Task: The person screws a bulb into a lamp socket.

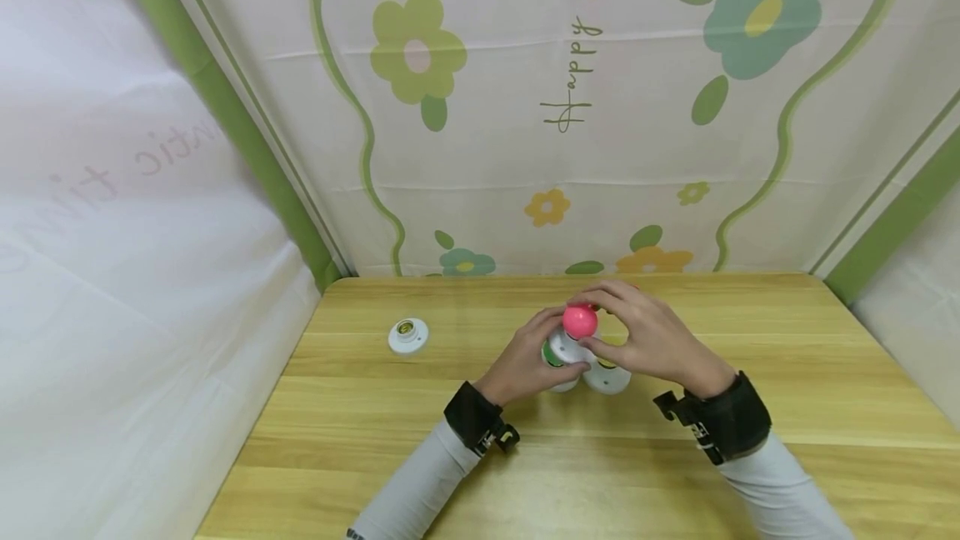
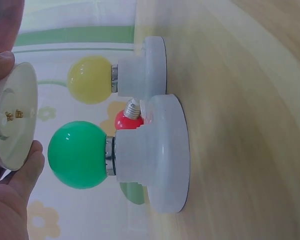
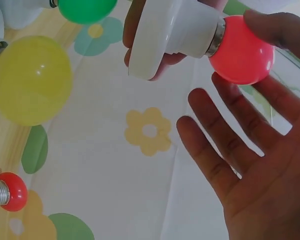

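Note:
A white lamp holder is gripped at its base by my left hand, raised above the table. Its underside with brass screws faces the left wrist camera. Seated in its socket is a pink bulb, which my right hand pinches between thumb and fingertips; the other fingers spread loosely in the right wrist view. Below the hands stand two more white holders on the table, one with a green bulb, the other with a yellow bulb. In the head view the hands and raised holder partly hide them.
An empty white lamp holder lies at the table's left. A loose red bulb with a bare screw base rests beyond the yellow bulb. Behind the wooden table hangs a flower-printed curtain, with white fabric along both sides.

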The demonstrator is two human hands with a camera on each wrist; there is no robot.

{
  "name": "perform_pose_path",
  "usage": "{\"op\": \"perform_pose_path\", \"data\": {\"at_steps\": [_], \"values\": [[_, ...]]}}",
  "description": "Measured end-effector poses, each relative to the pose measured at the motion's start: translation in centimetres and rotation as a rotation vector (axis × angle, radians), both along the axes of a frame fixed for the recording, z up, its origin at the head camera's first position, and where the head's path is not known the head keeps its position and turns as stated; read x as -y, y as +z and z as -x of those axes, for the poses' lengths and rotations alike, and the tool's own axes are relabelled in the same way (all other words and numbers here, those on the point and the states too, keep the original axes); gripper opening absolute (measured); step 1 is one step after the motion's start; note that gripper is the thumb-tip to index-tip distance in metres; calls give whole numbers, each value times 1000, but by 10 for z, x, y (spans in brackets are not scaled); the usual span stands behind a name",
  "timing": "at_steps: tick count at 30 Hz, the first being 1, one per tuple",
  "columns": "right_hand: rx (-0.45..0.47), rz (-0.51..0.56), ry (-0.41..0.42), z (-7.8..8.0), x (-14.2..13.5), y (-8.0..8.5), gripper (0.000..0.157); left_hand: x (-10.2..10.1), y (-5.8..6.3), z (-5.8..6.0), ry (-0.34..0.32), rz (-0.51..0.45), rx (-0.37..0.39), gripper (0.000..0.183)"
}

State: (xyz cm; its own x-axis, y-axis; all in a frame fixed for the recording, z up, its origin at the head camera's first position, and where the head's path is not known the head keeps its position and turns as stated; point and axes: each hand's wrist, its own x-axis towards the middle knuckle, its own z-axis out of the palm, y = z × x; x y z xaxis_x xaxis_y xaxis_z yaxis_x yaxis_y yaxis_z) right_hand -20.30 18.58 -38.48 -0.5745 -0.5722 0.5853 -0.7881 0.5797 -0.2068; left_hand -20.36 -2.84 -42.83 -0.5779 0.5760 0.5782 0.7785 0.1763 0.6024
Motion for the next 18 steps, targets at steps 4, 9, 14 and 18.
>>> {"op": "perform_pose_path", "data": {"at_steps": [4, 9, 14, 18], "values": [[-31, -8, -48, 1, 0, -2, 52, -1, 1, -1, -18, -3, -8, 64], [-1, -26, -88, 0, -3, -2, 65, -1, 1, -2, -15, -2, -9, 63], [69, -17, -17, -2, -5, 2, 65, -1, 0, -1, -3, 10, -20, 63], [84, -10, 60, -2, -5, 3, 57, -1, -1, 0, 4, 19, -18, 65]]}}
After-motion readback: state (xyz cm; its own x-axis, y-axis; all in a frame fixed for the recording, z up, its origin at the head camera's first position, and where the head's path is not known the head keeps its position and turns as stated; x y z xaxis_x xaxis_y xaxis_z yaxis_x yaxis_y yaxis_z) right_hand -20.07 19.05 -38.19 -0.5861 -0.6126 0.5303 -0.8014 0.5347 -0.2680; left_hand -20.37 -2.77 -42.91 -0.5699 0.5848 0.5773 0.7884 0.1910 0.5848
